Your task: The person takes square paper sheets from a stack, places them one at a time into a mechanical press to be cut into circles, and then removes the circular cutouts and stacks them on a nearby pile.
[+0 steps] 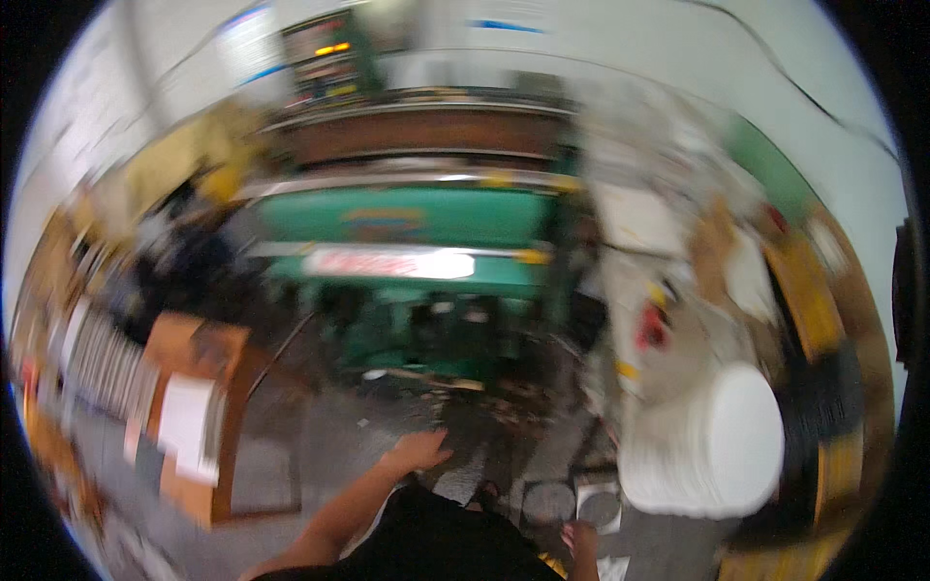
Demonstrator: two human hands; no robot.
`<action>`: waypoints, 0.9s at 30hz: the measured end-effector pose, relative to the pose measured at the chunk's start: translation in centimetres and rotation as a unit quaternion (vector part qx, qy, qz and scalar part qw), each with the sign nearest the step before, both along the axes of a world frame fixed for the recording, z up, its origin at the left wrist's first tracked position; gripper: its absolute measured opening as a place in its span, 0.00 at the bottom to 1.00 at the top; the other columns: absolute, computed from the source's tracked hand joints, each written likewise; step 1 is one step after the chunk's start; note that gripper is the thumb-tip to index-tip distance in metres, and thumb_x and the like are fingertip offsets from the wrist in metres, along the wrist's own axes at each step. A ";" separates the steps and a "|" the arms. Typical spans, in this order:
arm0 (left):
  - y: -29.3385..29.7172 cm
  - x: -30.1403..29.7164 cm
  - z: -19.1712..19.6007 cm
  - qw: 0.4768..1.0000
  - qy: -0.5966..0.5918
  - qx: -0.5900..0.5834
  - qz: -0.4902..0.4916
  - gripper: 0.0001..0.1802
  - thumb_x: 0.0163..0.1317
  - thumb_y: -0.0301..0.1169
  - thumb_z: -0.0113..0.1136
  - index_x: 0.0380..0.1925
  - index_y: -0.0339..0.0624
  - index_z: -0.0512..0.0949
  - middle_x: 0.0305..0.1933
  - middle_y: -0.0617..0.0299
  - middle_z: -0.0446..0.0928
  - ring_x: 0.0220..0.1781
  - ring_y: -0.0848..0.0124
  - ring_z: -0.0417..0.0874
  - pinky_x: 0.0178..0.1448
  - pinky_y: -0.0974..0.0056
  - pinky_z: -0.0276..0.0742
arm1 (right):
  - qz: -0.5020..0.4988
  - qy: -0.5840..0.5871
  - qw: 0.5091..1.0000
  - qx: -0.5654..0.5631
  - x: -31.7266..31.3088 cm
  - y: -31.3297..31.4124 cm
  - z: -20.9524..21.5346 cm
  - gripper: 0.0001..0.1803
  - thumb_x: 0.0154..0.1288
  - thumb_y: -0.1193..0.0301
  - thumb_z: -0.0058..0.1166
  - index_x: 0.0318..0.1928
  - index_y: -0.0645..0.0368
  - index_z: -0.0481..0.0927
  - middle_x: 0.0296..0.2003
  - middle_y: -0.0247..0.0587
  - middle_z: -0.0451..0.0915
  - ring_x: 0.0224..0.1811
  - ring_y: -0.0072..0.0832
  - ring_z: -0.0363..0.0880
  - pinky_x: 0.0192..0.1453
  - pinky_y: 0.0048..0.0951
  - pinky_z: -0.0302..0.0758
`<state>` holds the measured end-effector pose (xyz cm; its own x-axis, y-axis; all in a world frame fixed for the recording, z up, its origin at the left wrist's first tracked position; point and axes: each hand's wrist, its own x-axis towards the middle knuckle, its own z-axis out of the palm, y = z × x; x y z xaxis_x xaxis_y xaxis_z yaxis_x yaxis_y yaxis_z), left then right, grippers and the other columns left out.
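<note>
The picture is smeared by motion. My left hand hangs in front of my dark clothing, over the grey floor, its fingers partly stretched and apart with nothing seen in them. Low on the right, my right hand is close to two flat squares with grey round shapes, one dark and one white. Its fingers are too blurred to read. To the right of that hand lies a big stack of white round discs, piled on its side.
Ahead stands a wide green machine with a lit control box. A brown box with white sheets is at left, beside a row of pale sheets. A cluttered worktable runs along the right.
</note>
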<state>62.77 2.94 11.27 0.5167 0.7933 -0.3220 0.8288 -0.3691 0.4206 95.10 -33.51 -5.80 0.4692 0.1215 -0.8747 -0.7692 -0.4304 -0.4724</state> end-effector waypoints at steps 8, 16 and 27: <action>-4.9 -41.8 -12.6 0.345 -0.557 0.040 0.754 0.09 0.62 0.29 0.49 0.33 0.36 0.77 0.27 0.55 0.80 0.25 0.66 0.79 0.29 0.64 0.75 | 0.348 -0.050 0.936 -0.032 -3.3 10.3 0.8 0.12 0.65 0.68 0.54 0.44 0.62 0.77 0.32 0.42 0.80 0.32 0.30 0.81 0.34 0.32 0.81; -7.3 -62.7 -12.6 0.520 -0.093 0.221 0.820 0.24 0.60 0.43 0.64 0.45 0.30 0.78 0.41 0.49 0.82 0.40 0.58 0.82 0.49 0.57 0.77 | 0.612 -0.104 0.783 -0.021 -14.5 27.1 5.1 0.15 0.68 0.64 0.52 0.45 0.64 0.78 0.35 0.42 0.82 0.35 0.30 0.82 0.39 0.32 0.81; -12.6 -57.5 -14.1 0.384 -0.662 -0.007 0.644 0.09 0.64 0.35 0.53 0.33 0.42 0.74 0.30 0.62 0.75 0.32 0.70 0.78 0.36 0.63 0.74 | 0.738 -0.145 0.656 0.061 -16.3 28.9 -0.1 0.16 0.69 0.62 0.52 0.45 0.63 0.80 0.36 0.39 0.83 0.36 0.28 0.81 0.40 0.30 0.75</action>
